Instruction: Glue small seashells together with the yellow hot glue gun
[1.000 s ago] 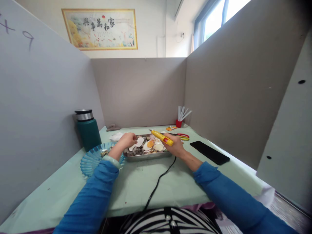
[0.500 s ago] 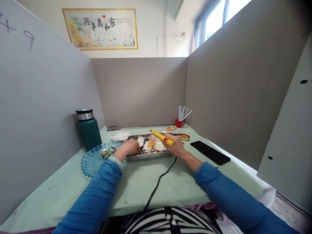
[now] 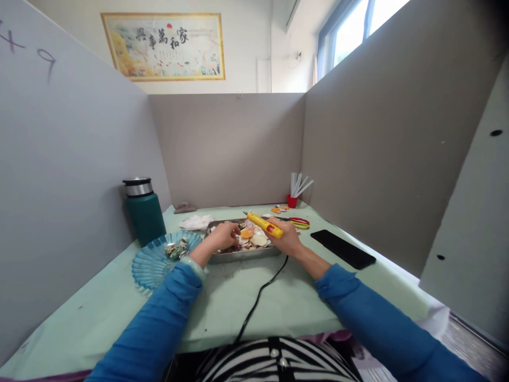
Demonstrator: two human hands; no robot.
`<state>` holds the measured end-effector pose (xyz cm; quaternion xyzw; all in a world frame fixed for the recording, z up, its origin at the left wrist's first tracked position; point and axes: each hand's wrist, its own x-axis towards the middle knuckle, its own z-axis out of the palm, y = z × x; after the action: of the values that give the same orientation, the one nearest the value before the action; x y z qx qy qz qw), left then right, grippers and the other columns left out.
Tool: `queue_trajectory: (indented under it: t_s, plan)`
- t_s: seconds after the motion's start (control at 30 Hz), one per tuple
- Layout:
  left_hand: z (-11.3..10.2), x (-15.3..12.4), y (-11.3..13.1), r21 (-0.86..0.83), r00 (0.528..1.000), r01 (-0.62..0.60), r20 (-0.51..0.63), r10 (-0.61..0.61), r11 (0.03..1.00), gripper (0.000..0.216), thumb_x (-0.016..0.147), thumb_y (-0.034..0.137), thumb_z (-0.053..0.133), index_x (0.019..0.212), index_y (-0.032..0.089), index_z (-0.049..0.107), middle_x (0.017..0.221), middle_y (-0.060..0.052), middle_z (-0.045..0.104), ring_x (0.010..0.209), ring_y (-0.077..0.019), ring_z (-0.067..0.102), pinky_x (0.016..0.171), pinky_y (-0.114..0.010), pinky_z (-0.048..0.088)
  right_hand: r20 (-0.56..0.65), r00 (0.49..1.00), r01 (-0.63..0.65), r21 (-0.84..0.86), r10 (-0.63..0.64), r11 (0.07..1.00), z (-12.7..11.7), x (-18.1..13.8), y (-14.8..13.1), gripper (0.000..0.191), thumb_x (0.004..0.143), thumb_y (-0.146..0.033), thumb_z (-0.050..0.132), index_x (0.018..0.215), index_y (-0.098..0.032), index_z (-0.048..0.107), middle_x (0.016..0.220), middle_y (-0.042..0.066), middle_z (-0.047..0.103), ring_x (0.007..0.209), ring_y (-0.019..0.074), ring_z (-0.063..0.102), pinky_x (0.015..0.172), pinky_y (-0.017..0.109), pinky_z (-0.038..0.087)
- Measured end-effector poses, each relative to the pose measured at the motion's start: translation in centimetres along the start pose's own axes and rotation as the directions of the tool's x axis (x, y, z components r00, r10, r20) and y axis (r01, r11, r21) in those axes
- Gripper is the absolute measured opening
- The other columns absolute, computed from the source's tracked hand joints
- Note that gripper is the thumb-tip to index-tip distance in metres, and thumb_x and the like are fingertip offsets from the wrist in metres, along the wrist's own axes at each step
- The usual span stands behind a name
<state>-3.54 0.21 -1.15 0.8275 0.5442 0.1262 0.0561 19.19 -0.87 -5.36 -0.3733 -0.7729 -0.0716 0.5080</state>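
Note:
My right hand [image 3: 287, 237] is wrapped around a yellow glue gun [image 3: 263, 224], its pointed tip aimed up and to the left over the tray. A black cord [image 3: 260, 292] runs from the tool towards me. In front of me stands a metal tray [image 3: 247, 256] heaped with seashells [image 3: 258, 240], mostly white with some orange ones. My left hand [image 3: 225, 236] is over the tray's left part, fingers bent and somewhat apart among the shells. Nothing shows in its grip, though the fingertips are partly hidden. A blue ribbed glass plate [image 3: 149, 263] with small shells [image 3: 177, 248] sits beside my left wrist.
A green bottle [image 3: 145, 217] stands behind the plate. White tissue [image 3: 196, 222] lies left of the tray. Farther right are pliers or scissors with red-yellow handles [image 3: 300, 222], orange shells [image 3: 278, 209], a red cup [image 3: 292, 201] of white sticks and a black phone [image 3: 342, 249]. Grey partitions [image 3: 230, 151] enclose the table.
My left hand has moved slightly right and up over the shells, and its fingers have loosened from a closed shape. My right hand and the glue gun stay where they were.

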Motion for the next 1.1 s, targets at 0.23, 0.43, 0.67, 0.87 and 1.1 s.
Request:
queue_trajectory:
  t_s: [0.23, 0.43, 0.67, 0.87, 1.1]
  plan:
    - [-0.8, 0.0, -1.1, -0.133, 0.999, -0.009, 0.046, 0.016, 0.991, 0.036, 0.072, 0.016, 0.051, 0.102, 0.017, 0.070, 0.073, -0.001, 0.068, 0.069, -0.0142, 0.061, 0.064, -0.021, 0.044, -0.005, 1.000, 0.005, 0.015, -0.005, 1.000, -0.2, 0.0, -0.2, 0.013, 0.078, -0.027, 0.055, 0.084, -0.020, 0.065, 0.067, 0.002, 0.065, 0.056, 0.0128, 0.056, 0.058, 0.022, 0.040]
    - [-1.7, 0.0, -1.5, -0.090, 0.994, 0.105, 0.035, -0.103, 0.990, 0.046, 0.071, 0.011, 0.053, 0.114, 0.021, 0.066, 0.089, -0.003, 0.072, 0.083, -0.0154, 0.064, 0.071, -0.020, 0.045, 0.005, 1.000, 0.010, 0.006, -0.010, 1.000, -0.3, -0.1, -0.2, 0.013, 0.077, -0.026, 0.056, 0.085, -0.019, 0.065, 0.067, 0.002, 0.065, 0.056, 0.0128, 0.055, 0.058, 0.021, 0.039]
    - [-2.9, -1.0, -1.1, 0.247, 0.950, -0.001, 0.304, -0.077, 0.969, 0.045, 0.061, 0.025, 0.067, 0.106, 0.023, 0.069, 0.103, -0.006, 0.070, 0.085, -0.0207, 0.064, 0.070, -0.024, 0.047, 0.003, 1.000, 0.000, 0.010, 0.000, 1.000, -0.1, -0.1, 0.0, 0.015, 0.078, -0.028, 0.056, 0.084, -0.018, 0.065, 0.066, 0.002, 0.065, 0.056, 0.0123, 0.055, 0.057, 0.021, 0.039]
    - [-1.4, -1.1, -0.5, 0.315, 0.953, -0.005, 0.290, -0.092, 0.949, 0.028, 0.060, 0.011, 0.060, 0.084, 0.015, 0.075, 0.091, -0.014, 0.071, 0.078, -0.0229, 0.065, 0.066, -0.026, 0.047, 0.005, 1.000, 0.002, -0.002, -0.002, 1.000, -0.1, -0.1, 0.0, 0.015, 0.078, -0.027, 0.055, 0.084, -0.019, 0.066, 0.067, 0.002, 0.065, 0.056, 0.0121, 0.055, 0.058, 0.021, 0.038]
    - [-1.4, 0.0, -2.6, 0.302, 0.990, 0.103, 0.060, -0.126, 0.948, 0.034, 0.067, 0.008, 0.054, 0.094, 0.020, 0.071, 0.099, -0.009, 0.070, 0.088, -0.0190, 0.064, 0.074, -0.023, 0.046, 0.009, 1.000, 0.003, 0.007, -0.003, 1.000, -0.2, 0.0, -0.2, 0.015, 0.077, -0.026, 0.055, 0.085, -0.019, 0.066, 0.066, 0.001, 0.064, 0.056, 0.0115, 0.055, 0.056, 0.020, 0.037]
